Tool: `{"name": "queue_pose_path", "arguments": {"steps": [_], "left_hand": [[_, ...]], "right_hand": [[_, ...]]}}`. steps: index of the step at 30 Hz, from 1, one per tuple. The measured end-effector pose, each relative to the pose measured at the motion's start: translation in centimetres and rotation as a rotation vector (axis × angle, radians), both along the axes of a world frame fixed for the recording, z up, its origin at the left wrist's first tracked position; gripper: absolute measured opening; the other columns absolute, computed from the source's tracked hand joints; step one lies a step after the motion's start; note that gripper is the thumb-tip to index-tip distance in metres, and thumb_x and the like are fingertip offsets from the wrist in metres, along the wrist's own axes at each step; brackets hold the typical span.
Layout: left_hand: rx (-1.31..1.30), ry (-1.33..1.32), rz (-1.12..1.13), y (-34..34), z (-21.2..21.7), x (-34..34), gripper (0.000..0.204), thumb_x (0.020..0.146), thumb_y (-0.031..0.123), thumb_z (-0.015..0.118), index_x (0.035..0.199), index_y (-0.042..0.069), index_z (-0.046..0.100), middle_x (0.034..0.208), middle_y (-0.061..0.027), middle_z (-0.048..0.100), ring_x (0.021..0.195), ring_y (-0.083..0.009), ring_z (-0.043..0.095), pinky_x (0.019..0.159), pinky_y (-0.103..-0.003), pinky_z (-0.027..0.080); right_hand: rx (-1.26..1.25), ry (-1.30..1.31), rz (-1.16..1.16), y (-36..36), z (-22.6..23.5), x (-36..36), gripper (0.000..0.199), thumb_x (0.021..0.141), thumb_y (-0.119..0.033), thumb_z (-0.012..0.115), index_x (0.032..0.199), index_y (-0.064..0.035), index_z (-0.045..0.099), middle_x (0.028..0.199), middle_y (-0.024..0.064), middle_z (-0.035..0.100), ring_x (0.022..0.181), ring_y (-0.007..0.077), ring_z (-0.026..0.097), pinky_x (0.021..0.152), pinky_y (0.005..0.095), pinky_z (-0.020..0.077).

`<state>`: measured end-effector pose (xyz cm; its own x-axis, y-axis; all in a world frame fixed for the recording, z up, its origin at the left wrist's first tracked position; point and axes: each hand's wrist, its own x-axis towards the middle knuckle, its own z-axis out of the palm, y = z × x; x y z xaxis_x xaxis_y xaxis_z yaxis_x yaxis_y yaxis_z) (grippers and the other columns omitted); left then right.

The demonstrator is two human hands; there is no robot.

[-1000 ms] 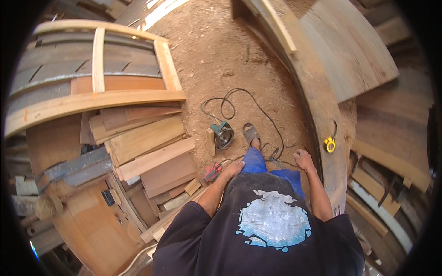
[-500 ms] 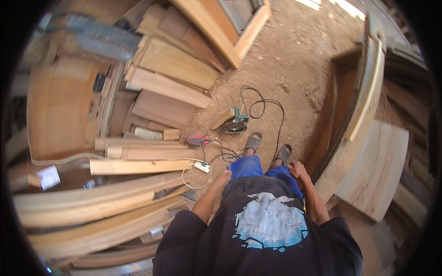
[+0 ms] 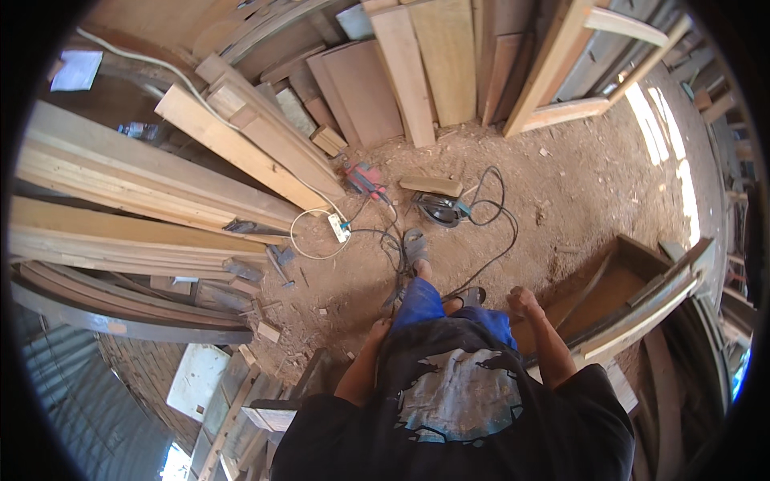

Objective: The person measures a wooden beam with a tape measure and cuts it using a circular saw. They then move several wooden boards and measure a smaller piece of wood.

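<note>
My left hand (image 3: pixel 380 328) hangs beside my left thigh; its fingers are mostly hidden, so their state cannot be told. On the other side my right hand (image 3: pixel 523 302) is loosely curled into a fist, with nothing visible in it, near the open end of a wooden cabinet frame (image 3: pixel 634 321). On the ground ahead of my feet lies a teal and black circular saw (image 3: pixel 442 209) against a short wooden block (image 3: pixel 431 186). Left of it rests a red power tool (image 3: pixel 366 179). A white power strip (image 3: pixel 338 228) with plugged cords lies closer to the lumber.
Long boards (image 3: pixel 144 176) are stacked at the left, and planks (image 3: pixel 393 76) lean at the back beside a wooden door frame (image 3: pixel 553 68). A black cord (image 3: pixel 513 232) loops over the sawdust-covered ground near my sandals (image 3: pixel 415 244). A hammer (image 3: pixel 281 267) lies by the stack.
My view has turned to the left, so the saw, boards and cabinet appear swung clockwise. My feet have shifted into a step. Both hands stay low at my sides.
</note>
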<state>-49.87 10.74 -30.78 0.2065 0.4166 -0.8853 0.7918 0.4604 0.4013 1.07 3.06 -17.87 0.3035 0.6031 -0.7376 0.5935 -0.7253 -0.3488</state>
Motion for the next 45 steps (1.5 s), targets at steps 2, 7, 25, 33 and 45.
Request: {"name": "queue_pose_path", "arguments": {"steps": [2,7,25,33,45], "left_hand": [[0.054,0.032,0.037,2.3,2.1,2.2,0.053,0.095,0.043,0.047,0.118,-0.002,0.064,0.117,-0.0269,0.065,0.116,-0.0418,0.06,0.098,-0.044,0.045],[-0.029,0.113,0.161,9.4,6.9,6.5,0.051,0.096,0.043,0.046,0.117,0.001,0.065,0.118,-0.0259,0.065,0.116,-0.0411,0.06,0.096,-0.045,0.046],[-0.046,0.509,-0.11,11.0,5.2,21.9,0.081,0.084,0.046,0.065,0.152,0.016,0.03,0.15,-0.0365,0.024,0.13,-0.0605,0.035,0.104,-0.064,0.037],[0.364,0.583,-0.119,12.0,1.8,22.5,0.048,0.078,0.033,0.068,0.118,0.007,0.064,0.135,-0.025,0.05,0.123,-0.0453,0.046,0.101,-0.057,0.041],[0.381,0.554,-0.143,11.0,2.1,23.9,0.05,0.079,0.033,0.07,0.121,0.007,0.061,0.132,-0.0237,0.052,0.119,-0.0427,0.049,0.102,-0.056,0.039]], "right_hand": [[0.163,-0.023,0.349,2.7,-3.2,0.4,0.02,0.082,-0.02,0.057,0.081,-0.0021,0.066,0.091,0.0195,0.066,0.094,0.0381,0.064,0.078,0.0452,0.0529],[0.383,0.046,0.521,13.0,-2.3,-2.7,0.016,0.081,-0.017,0.056,0.08,-0.0035,0.065,0.087,0.0159,0.063,0.087,0.0367,0.063,0.074,0.0452,0.0525],[0.027,-0.203,0.489,24.6,-25.0,5.0,0.049,0.079,-0.025,0.071,0.123,-0.0069,0.059,0.125,0.02,0.06,0.117,0.0412,0.054,0.102,0.0507,0.041],[0.031,-0.198,0.771,29.2,-41.8,6.0,0.049,0.077,-0.03,0.073,0.119,-0.0076,0.061,0.122,0.0143,0.062,0.117,0.0364,0.054,0.095,0.0472,0.0416],[-0.022,0.004,0.498,33.0,-31.3,-1.4,0.038,0.08,-0.037,0.069,0.105,-0.0082,0.065,0.09,0.0143,0.07,0.086,0.0307,0.067,0.089,0.0492,0.0437]]}}
